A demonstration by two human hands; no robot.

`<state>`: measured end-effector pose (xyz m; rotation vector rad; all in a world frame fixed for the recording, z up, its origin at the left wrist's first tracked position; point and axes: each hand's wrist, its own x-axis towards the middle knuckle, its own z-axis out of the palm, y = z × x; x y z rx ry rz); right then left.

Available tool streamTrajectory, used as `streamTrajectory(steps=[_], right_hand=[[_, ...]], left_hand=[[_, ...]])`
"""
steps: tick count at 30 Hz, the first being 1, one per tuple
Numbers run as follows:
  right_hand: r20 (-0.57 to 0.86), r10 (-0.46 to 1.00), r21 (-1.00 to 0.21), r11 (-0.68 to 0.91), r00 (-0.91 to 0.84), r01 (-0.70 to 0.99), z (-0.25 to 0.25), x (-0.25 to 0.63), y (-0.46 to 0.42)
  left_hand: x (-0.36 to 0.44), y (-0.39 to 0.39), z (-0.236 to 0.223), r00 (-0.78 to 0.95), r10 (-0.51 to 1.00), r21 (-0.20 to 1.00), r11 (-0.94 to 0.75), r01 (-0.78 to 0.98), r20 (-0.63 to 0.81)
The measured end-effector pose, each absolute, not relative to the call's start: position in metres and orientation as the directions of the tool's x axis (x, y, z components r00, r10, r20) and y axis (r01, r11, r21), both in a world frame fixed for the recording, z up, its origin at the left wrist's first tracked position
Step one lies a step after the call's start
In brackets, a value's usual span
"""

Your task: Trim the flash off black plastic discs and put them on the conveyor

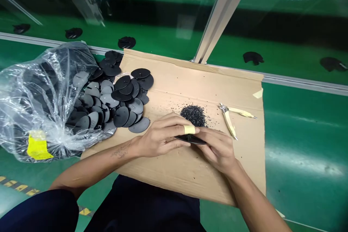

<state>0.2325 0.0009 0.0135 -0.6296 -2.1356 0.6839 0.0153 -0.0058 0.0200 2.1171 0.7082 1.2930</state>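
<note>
Between both hands I hold a thin black plastic disc [191,139], tilted above the cardboard sheet. My left hand [165,134] grips its left side, and a strip of yellow tape wraps one finger. The disc's right side is pinched by my right hand [217,148], thumb below and fingers over the top. The fingers cover much of the disc. Just beyond the hands lies a heap of small black plastic bits [193,115]. To its right, side cutters [228,116] with pale yellow handles rest with their handles spread.
Many black discs [127,105] spill from a clear plastic bag [54,105] with a yellow label on the left. Cardboard [168,174] covers part of the green bench [304,145]. A metal post [223,14] rises behind it, and more black pieces [252,58] lie along the back.
</note>
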Motion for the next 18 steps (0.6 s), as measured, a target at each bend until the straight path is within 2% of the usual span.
streamTrajectory(steps=[2,4,7,9,12,14,18], right_hand=[[0.513,0.639,-0.656,0.723,-0.573,0.217,0.018,0.237,0.007],[0.488,0.672,-0.633,0.712,-0.557,0.303,0.022,0.247,0.017],[0.416,0.786,-0.501,0.618,-0.458,0.605,0.022,0.275,0.037],[0.344,0.858,-0.397,0.501,-0.381,0.769,0.015,0.297,0.048],[0.286,0.893,-0.321,0.432,-0.349,0.843,0.0,0.322,0.056],[0.315,0.877,-0.3,0.455,-0.363,0.839,-0.007,0.329,0.056],[0.353,0.872,-0.311,0.451,-0.339,0.837,-0.004,0.321,0.052]], left_hand=[[0.015,-0.006,0.019,0.398,0.698,0.71,-0.689,0.147,0.595],[0.014,-0.006,0.017,0.365,0.727,0.726,-0.666,0.17,0.581],[0.014,-0.007,0.013,0.257,0.817,0.79,-0.57,0.227,0.516],[0.015,-0.007,0.01,0.172,0.905,0.883,-0.42,0.209,0.389],[0.015,-0.002,0.007,0.122,0.986,0.993,-0.118,0.019,0.114],[0.014,0.003,0.006,0.131,0.991,0.989,0.045,-0.142,-0.027],[0.011,0.01,0.004,0.151,0.978,0.929,0.189,-0.32,-0.147]])
